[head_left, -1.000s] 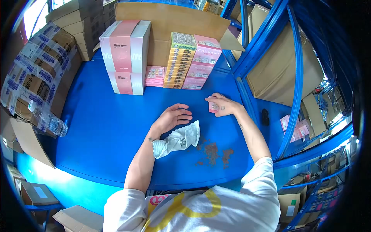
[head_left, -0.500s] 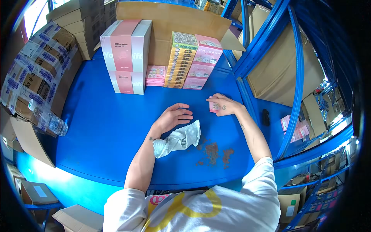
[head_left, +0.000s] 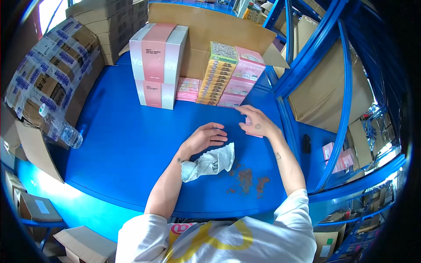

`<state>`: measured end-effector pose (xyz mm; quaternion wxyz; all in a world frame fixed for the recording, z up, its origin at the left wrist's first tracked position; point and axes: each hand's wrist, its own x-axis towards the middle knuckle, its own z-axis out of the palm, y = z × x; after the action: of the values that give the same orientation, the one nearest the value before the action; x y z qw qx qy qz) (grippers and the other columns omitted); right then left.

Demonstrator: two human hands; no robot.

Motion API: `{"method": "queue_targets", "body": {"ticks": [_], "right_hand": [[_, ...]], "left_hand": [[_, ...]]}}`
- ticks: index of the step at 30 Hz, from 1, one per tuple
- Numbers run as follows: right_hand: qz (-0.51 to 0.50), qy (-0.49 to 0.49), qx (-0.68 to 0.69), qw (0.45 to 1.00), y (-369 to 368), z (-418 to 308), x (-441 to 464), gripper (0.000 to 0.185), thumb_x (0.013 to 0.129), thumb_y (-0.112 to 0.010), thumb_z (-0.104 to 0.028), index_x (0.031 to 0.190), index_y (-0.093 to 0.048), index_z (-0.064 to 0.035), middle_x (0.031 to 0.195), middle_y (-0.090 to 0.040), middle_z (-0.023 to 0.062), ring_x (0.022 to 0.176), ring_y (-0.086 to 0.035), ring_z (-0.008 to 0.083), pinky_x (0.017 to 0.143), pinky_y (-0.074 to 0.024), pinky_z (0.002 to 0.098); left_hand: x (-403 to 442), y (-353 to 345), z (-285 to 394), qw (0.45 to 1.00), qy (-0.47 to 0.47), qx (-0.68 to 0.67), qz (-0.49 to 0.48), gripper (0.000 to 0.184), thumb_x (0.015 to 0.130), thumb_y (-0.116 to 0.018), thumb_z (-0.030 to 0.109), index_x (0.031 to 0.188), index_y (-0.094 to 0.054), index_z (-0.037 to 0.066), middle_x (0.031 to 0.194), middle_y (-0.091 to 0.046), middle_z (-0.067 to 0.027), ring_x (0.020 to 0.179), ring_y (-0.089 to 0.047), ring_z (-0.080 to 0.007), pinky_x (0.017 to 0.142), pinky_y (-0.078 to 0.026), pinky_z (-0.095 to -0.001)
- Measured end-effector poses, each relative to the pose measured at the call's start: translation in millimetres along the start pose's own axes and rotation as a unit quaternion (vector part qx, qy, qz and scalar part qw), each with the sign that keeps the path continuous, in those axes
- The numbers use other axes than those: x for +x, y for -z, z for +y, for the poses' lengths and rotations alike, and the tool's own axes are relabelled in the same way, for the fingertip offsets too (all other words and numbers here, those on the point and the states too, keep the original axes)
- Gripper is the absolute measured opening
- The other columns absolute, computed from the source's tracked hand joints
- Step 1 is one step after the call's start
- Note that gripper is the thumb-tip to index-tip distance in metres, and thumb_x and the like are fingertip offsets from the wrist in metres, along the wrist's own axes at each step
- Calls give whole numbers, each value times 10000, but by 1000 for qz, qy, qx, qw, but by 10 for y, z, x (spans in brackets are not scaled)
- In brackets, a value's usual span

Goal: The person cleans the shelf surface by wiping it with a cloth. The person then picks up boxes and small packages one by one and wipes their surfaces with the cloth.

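Note:
My right hand point(head_left: 258, 124) is over a small pink pack point(head_left: 248, 120) on the blue table. Its thumb and fingers are spread apart, and the palm hides most of the pack. My left hand point(head_left: 204, 139) holds nothing; its fingers are loosely curved and apart, just above the table. Beside the left wrist lies a crumpled pale cloth point(head_left: 208, 165). Brown, rust-like patches point(head_left: 245, 179) mark the table to the right of the cloth.
Behind the hands stand pink-and-white gift boxes point(head_left: 153, 57), a low pink stack point(head_left: 188, 90), yellow boxes point(head_left: 217, 74) and larger pink boxes point(head_left: 242, 76). A plastic bottle point(head_left: 69, 135) leans at the left by a taped carton point(head_left: 48, 70). Blue shelf posts point(head_left: 344, 96) rise on the right.
The view has shifted, moving the scene rightward and slightly down. The right hand's fingers have spread, and the pink pack they gripped now lies mostly hidden beneath the palm. The left hand holds its pose.

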<state>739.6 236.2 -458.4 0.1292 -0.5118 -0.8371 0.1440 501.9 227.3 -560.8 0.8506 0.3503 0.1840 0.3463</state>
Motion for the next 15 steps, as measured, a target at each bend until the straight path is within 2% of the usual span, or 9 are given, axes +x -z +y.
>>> {"method": "queue_targets", "body": {"ticks": [1, 3, 5, 6, 8, 9, 13, 15], "right_hand": [[0, 3, 2, 1000, -70, -137, 84, 583, 776, -657, -137, 1339, -528, -53, 1311, -550, 125, 1149, -559, 301, 942, -475, 353], [72, 138, -31, 987, -257, -429, 287, 448, 788, -619, -102, 1230, -599, -27, 1187, -626, 125, 1025, -627, 303, 851, -517, 338], [139, 211, -84, 964, -551, -608, 593, 379, 772, -601, -78, 1143, -629, -6, 1131, -648, 122, 983, -637, 305, 802, -529, 346], [163, 250, -123, 946, -687, -682, 781, 359, 760, -605, -77, 1101, -625, 35, 1121, -639, 163, 984, -634, 315, 803, -528, 357], [158, 225, -225, 935, -908, -812, 1129, 347, 760, -613, -95, 1058, -623, 82, 1121, -622, 247, 977, -624, 365, 821, -526, 383], [158, 230, -224, 934, -975, -816, 1256, 347, 760, -613, -95, 1058, -623, 82, 1121, -622, 247, 977, -624, 365, 821, -526, 383], [342, 172, -372, 846, -1189, -877, 1736, 304, 730, -590, -55, 993, -615, 94, 1041, -625, 287, 916, -623, 366, 819, -526, 375], [322, 164, -374, 854, -1251, -904, 1836, 303, 726, -593, -57, 985, -614, 100, 1019, -628, 294, 893, -627, 367, 800, -531, 373]], "left_hand": [[13, 30, -18, 1000, 3, -5, -10, 279, 972, -488, 96, 1234, -508, 1, 1168, -587, -198, 1093, -607, -320, 984, -478, -402], [28, 70, -38, 999, 9, -13, -30, 290, 956, -522, 99, 1225, -524, -9, 1156, -602, -184, 1089, -610, -311, 988, -474, -387], [22, 70, -29, 999, 17, 10, -45, 291, 948, -526, 81, 1224, -526, -13, 1155, -607, -187, 1092, -608, -312, 987, -474, -393], [17, 72, -20, 997, 26, 31, -60, 293, 941, -529, 63, 1223, -529, -18, 1155, -611, -191, 1096, -606, -313, 987, -475, -399], [5, 78, -4, 992, 42, 73, -91, 299, 926, -537, 27, 1220, -535, -26, 1154, -620, -198, 1103, -602, -314, 985, -477, -410], [-14, 77, -3, 993, 39, 74, -87, 299, 926, -537, 27, 1220, -535, -26, 1154, -620, -198, 1103, -602, -314, 985, -477, -410], [-74, 73, 9, 990, 17, 81, -110, 435, 835, -661, -6, 1252, -539, -29, 1202, -615, -154, 1064, -614, -230, 961, -482, -305], [-27, 119, -20, 989, 1, 97, -114, 439, 828, -666, -13, 1248, -542, -29, 1202, -616, -151, 1052, -616, -230, 955, -485, -306]]}}
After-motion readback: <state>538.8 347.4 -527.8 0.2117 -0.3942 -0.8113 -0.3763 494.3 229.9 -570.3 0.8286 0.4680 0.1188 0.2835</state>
